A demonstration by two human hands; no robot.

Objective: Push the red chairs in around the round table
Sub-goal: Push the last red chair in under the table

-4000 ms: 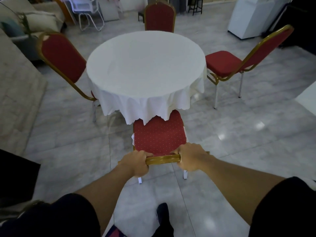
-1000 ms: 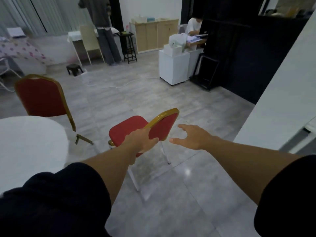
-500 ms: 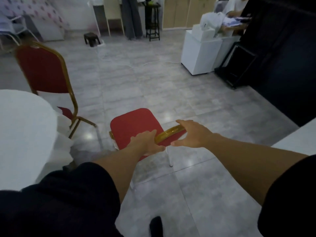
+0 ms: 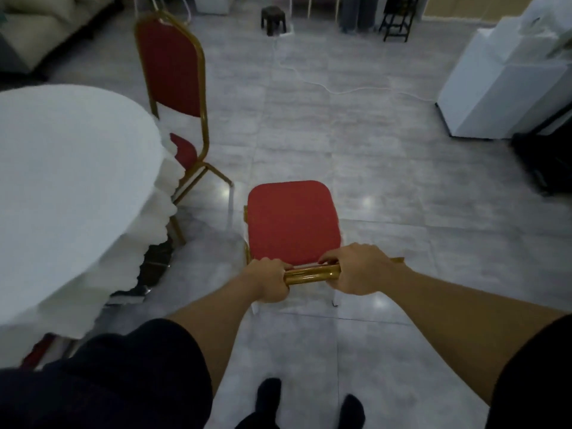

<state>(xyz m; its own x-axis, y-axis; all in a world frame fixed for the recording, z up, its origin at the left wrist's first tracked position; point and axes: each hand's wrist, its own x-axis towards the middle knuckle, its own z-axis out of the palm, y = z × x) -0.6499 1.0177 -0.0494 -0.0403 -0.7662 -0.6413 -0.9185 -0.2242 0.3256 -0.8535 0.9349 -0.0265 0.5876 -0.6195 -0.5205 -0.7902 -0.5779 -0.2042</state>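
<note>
A red chair with a gold frame stands on the floor in front of me, to the right of the round table and apart from it. Its seat faces away from me. My left hand and my right hand both grip the gold top rail of its backrest. A second red chair sits at the far side of the table with its seat tucked under the white cloth. A bit of a third red chair shows under the cloth at the lower left.
A white cabinet stands at the right with a dark rack below it. A white cable lies across the grey tiled floor. A small dark stool and a sofa are at the back.
Both hands have closed on the chair's top rail. I have stepped behind the chair, so its seat now points straight away from me, and the view has tilted down.
</note>
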